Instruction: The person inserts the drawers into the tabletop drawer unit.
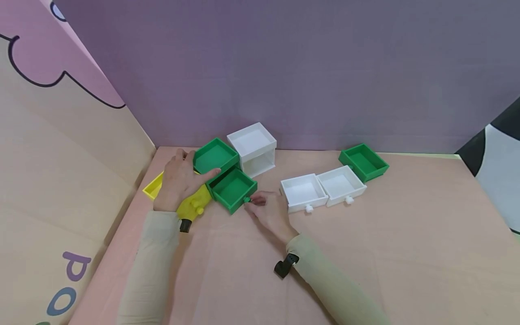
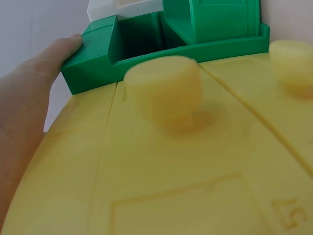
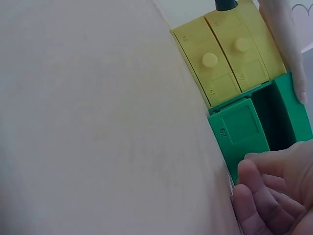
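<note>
My left hand (image 1: 174, 180) lies across the top of a yellow two-drawer cabinet (image 1: 194, 204), its extended thumb touching the green cabinet (image 1: 216, 155) beside it. In the right wrist view that thumb rests along the green cabinet's upper edge. A green drawer (image 1: 234, 187) sits in the lower slot, partly out; above it the slot is a dark opening (image 3: 275, 117). My right hand (image 1: 270, 210) pinches the drawer's small green knob (image 1: 247, 199) between thumb and fingertips. Those fingers (image 3: 252, 176) hide the knob in the right wrist view.
A white cabinet (image 1: 253, 140) with an open front stands behind, against the purple wall. Two white drawers (image 1: 304, 189) lie side by side to the right, with a loose green drawer (image 1: 363, 160) behind them. A beige wall panel (image 1: 73, 158) bounds the left side.
</note>
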`<state>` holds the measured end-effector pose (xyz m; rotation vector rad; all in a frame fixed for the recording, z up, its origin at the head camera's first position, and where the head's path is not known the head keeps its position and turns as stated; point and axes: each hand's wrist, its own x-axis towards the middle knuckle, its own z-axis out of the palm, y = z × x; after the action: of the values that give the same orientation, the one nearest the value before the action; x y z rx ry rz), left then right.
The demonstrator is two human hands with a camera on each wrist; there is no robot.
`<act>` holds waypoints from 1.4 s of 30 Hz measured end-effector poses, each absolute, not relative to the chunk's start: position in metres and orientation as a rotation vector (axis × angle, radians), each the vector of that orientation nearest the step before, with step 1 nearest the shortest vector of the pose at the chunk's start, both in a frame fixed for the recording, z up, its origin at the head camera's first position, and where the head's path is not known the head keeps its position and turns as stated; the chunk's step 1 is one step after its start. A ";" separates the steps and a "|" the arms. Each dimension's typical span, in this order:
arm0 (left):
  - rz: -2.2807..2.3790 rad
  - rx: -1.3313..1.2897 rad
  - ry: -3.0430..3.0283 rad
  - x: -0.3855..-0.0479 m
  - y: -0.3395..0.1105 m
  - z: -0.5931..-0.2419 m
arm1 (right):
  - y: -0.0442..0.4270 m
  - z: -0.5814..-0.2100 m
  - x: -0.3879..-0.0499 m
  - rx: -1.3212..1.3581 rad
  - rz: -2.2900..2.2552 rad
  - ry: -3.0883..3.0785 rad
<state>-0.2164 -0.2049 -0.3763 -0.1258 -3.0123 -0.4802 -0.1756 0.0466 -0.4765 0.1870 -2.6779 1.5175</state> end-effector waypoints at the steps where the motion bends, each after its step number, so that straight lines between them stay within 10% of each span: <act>1: -0.480 -0.126 -3.012 -0.216 -0.205 -0.376 | 0.046 -0.476 -0.176 0.191 1.513 -2.675; 42: -0.492 -0.123 -3.009 -0.216 -0.201 -0.376 | 0.017 -0.472 -0.194 0.110 1.707 -2.622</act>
<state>-0.2161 -0.2012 -0.3757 -0.1231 -3.0092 -0.4917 -0.1938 0.0169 -0.4722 0.1099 -2.6222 1.7070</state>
